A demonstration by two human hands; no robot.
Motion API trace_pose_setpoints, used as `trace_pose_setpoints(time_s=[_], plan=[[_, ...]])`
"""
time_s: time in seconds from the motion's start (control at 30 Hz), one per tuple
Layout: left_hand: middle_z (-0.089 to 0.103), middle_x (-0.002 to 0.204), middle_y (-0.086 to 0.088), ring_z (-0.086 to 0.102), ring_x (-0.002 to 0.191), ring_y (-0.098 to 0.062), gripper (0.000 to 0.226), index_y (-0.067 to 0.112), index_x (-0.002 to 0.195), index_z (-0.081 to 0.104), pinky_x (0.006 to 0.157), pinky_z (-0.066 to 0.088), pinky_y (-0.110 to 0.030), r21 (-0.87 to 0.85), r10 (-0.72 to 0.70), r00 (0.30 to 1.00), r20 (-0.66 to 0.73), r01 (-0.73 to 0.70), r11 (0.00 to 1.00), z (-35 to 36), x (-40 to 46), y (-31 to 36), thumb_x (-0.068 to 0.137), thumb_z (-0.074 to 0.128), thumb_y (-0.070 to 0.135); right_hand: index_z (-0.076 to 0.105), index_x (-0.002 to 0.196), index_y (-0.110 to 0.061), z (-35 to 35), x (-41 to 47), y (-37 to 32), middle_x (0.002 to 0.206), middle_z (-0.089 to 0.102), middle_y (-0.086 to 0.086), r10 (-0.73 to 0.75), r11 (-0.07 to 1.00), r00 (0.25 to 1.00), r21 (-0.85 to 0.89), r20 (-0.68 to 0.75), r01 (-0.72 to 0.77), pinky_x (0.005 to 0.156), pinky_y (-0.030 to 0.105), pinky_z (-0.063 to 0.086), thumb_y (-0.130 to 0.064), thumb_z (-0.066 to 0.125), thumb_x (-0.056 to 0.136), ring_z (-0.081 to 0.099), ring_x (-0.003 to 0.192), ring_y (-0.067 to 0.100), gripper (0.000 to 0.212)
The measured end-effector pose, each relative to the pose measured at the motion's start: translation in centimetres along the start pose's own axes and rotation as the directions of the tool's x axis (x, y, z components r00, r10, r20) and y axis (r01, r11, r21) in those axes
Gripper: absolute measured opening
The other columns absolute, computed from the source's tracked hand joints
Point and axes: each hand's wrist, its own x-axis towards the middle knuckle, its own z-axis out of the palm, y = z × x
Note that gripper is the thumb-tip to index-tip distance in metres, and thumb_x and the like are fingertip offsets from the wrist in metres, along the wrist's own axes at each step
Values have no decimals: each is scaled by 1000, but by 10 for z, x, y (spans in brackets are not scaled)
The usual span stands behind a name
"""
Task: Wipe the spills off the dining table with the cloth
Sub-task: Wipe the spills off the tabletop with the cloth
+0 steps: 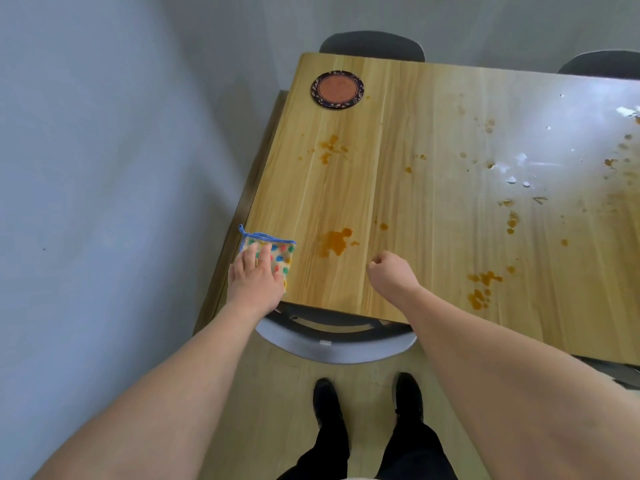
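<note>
**Cloth at the near-left corner, spills all to its right**

Left hand (256, 271) lies flat on the cloth (277, 254), fingers straight, pressing it to the dining table (433, 289). No grip, just a palm on top. Right hand (389, 271) hovers over the near edge with fingers curled into a loose fist, holding nothing.

Cloth sits at the table's near-left corner, folded small, dotted in several colours with a blue border and a loop at its far-left tip. Its long side seems to run away from the person, along the table's left edge, though the hand covers much of it.

Key relation: the nearest spill (335, 241), an orange puddle, lies just to the right of the cloth, between the two hands. The left hand already has the cloth, so a sweep rightward looks like the move; the right fist is as close to the puddle but has nothing to wipe with.

Count: one cloth. One round coaster (337, 89) at the far-left. Orange spill clusters, roughly five clear ones: near centre, far-left centre (330, 150), near right (483, 287), mid right (512, 221), plus scattered drops toward the far right, where glare makes counting unreliable. White flecks (519, 168) there too. Three chairs partly visible.
</note>
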Motion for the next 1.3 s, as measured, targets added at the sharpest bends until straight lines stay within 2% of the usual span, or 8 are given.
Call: trace_pose_setpoints(time_s=[0.17, 0.27, 0.37, 0.53, 0.97, 1.1, 1.2, 1.3], plan=[[3, 160, -4, -1, 147, -25, 58, 22, 152, 10, 119, 6, -44, 90, 120, 993, 3, -120, 989, -4, 28, -1, 100, 31, 36, 43, 137, -13, -8, 26, -16, 134, 50, 5, -217, 976, 956, -74, -195, 206, 93, 31, 41, -23, 38, 97, 50, 116, 21, 42], [0, 160, -2, -4, 147, -24, 58, 24, 153, 7, 119, 3, -44, 143, 167, 985, 40, -171, 975, 11, 45, -6, 101, 27, 40, 37, 141, -12, -1, 46, -1, 144, 41, 6, -229, 964, 915, -208, -331, 166, 109, 35, 32, -23, 37, 96, 38, 131, 22, 47], [-17, 160, 4, -18, 146, -20, 61, 29, 152, -12, 118, -8, -45, 187, 195, 971, 135, -219, 958, 35, 54, -18, 102, 20, 44, 22, 149, -15, 12, 59, 27, 157, 19, 8, -182, 935, 927, -349, -329, 59, 119, 39, 12, -32, 31, 98, 16, 145, 24, 55], [-35, 152, 10, -35, 139, -15, 65, 36, 145, -23, 110, -27, -44, 263, 294, 952, 90, -307, 914, 57, 81, -30, 85, -9, 59, 12, 153, -16, 25, 86, 68, 160, 6, 1, -227, 866, 902, -500, -367, 15, 120, 38, -5, -41, 19, 99, 0, 147, 19, 60], [-30, 156, 7, -32, 141, -18, 61, 36, 146, -23, 113, -19, -51, 167, 170, 981, 96, -184, 969, 49, 120, 10, 95, 2, 57, 23, 150, -14, 30, 94, 76, 158, 18, 3, -244, 858, 879, -514, -411, -3, 120, 39, -1, -40, 20, 96, 8, 146, 19, 61], [-17, 160, 0, -10, 147, -28, 69, 30, 146, -19, 116, -4, -53, 354, 265, 954, 138, -298, 887, 48, 94, -4, 85, -10, 60, 24, 150, -14, 28, 96, 73, 158, 19, 3, -241, 858, 878, -513, -414, -7, 119, 39, -2, -40, 20, 96, 9, 146, 19, 60], [16, 157, -5, 20, 138, -29, 69, 24, 153, 13, 112, 13, -61, 425, 377, 918, 125, -393, 815, 36, 105, -14, 92, 3, 57, 28, 148, -14, 29, 96, 72, 156, 23, 3, -245, 861, 870, -508, -427, -8, 119, 39, 0, -40, 21, 95, 13, 145, 20, 60], [25, 149, -10, 27, 133, -33, 66, 16, 150, 29, 113, 6, -58, 448, 491, 863, 120, -488, 749, 36, 133, -17, 98, 10, 52, 35, 146, -12, 29, 96, 73, 153, 30, 5, -256, 861, 856, -508, -449, -9, 118, 39, 2, -38, 25, 95, 20, 143, 22, 58]])
